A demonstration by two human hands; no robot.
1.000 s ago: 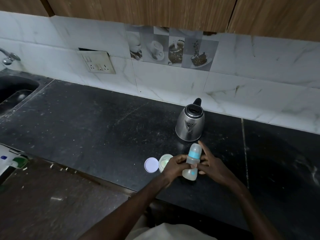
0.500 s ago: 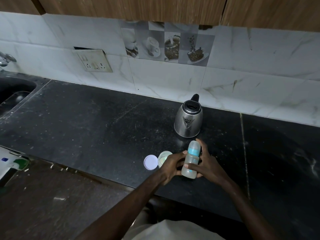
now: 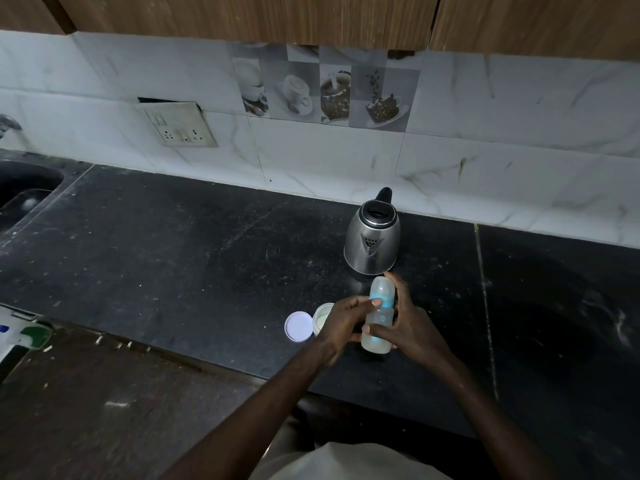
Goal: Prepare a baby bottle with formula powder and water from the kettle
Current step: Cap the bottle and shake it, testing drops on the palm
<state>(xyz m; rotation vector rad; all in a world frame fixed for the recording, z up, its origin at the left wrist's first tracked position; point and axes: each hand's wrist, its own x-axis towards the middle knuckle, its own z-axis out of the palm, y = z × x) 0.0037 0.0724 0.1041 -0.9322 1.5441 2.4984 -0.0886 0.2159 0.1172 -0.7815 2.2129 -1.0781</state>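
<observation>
The left hand [image 3: 341, 322] pinches the blue collar [image 3: 385, 297] of the translucent plastic baby bottle [image 3: 377, 336]. The right hand [image 3: 412, 327] wraps its body, holding it upright between them, probably to tighten the top. The rounded steel kettle [image 3: 372, 239] stands just beyond the right hand.

A home kitchen, going by the dark stone counter [image 3: 173, 258] under wooden cabinets [image 3: 242, 19] and a marble-look tiled wall [image 3: 485, 161] with coffee-cup picture tiles [image 3: 325, 91]. Far left of the left grip [image 3: 341, 322], a sink [image 3: 20, 192] with a tap [image 3: 7, 124] and a wall socket plate [image 3: 180, 124]; just beyond the right grip [image 3: 412, 327], a steel kettle [image 3: 372, 240].
</observation>
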